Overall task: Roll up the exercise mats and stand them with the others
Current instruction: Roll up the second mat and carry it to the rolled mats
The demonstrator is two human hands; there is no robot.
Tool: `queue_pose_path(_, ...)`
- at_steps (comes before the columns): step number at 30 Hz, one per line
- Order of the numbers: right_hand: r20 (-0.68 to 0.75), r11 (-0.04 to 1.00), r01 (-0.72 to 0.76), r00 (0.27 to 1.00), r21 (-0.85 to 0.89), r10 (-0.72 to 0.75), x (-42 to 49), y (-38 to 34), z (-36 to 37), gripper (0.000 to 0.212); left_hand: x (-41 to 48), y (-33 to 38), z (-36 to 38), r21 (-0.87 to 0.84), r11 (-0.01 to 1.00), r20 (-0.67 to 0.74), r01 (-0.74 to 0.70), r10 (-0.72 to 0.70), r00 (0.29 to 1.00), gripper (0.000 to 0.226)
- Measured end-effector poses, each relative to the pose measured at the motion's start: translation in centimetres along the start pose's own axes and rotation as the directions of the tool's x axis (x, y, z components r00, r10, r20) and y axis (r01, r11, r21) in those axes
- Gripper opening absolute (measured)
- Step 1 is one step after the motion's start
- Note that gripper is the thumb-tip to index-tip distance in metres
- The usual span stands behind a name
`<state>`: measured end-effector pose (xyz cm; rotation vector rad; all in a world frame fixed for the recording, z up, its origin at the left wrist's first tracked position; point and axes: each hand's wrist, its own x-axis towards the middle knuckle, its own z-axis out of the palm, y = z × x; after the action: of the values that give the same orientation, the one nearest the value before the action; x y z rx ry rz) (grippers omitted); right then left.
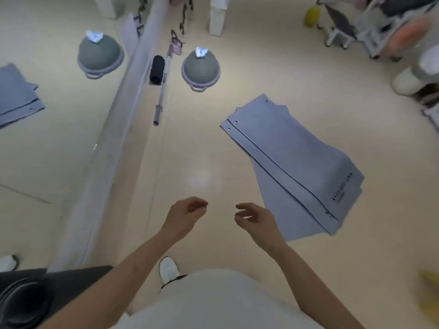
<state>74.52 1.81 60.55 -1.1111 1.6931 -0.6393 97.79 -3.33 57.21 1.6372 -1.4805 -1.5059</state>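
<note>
Head view: grey-blue exercise mats [294, 162] lying flat and unrolled in a loose, fanned stack on the cream floor [202, 143], right of centre, grommet holes at the far corners, printed lettering near the close end. Left hand [184, 216] hovering above bare floor, fingers curled loosely inward, holding nothing. Right hand [257, 222] half open, fingers relaxed, empty, just beside the stack's near corner. Balance dome [200, 68] farther off, next to a mirrored wall [59, 150]. White shoe [168, 269] below.
</note>
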Motion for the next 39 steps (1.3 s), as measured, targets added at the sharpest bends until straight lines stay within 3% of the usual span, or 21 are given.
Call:
queue_pose_path(9,-0.200,0.985,-0.082,0.973,0.152,0.111,-8.1,16.2,-20.3,0.022,0.3,8.8,26.4,0.108,0.991,0.305,-0.082,0.045,0.951,0.014)
queue_pose_path(19,-0.386,0.910,-0.229,0.849,0.347,0.361,-12.2,31.3,-37.0,0.024,1.0,16.9,47.7,0.211,0.970,0.519,-0.120,-0.008,0.855,0.022)
queue_pose_path(27,-0.384,0.838,-0.418,0.751,0.351,0.537,-9.2,39.4,-48.7,0.021,9.6,19.0,62.7,0.290,0.949,0.634,-0.122,-0.096,0.768,0.019)
queue_pose_path(31,-0.376,0.796,-0.503,0.704,0.337,0.603,-7.6,42.1,-57.3,0.022,14.3,22.1,71.8,0.366,0.905,0.710,-0.217,-0.121,0.694,0.015)
queue_pose_path(36,-0.338,0.783,-0.562,0.706,0.267,0.622,-5.2,46.0,-67.6,0.027,19.0,26.5,81.5,0.492,0.747,0.793,-0.447,-0.173,0.585,0.014)
queue_pose_path(39,-0.296,0.790,-0.565,0.732,0.239,0.613,-3.1,49.3,-73.6,0.029,21.3,28.7,87.3,0.531,0.713,0.779,-0.458,-0.198,0.596,0.017)
